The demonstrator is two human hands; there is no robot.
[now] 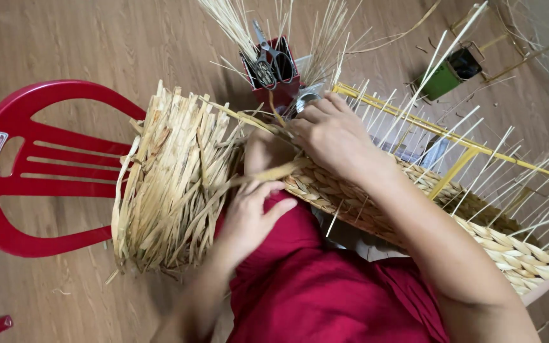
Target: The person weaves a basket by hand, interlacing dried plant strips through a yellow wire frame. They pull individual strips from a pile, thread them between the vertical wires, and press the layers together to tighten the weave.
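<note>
Left hand [249, 213] pinches a flat straw strand [274, 173] beside the woven basket [376, 203] — right hand [335, 136] presses fingers closed on the basket's rim.

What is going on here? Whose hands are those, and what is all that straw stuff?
The camera sits on a person's head and looks down, so you see their own two hands. The left hand pinches a flat straw strand. The right hand rests on the rim of a half-woven basket, which lies across their lap with thin pale sticks poking out. A bundle of loose straw lies beside it. On the wooden floor stand a red plastic chair, a red holder with scissors and a green container.
</note>
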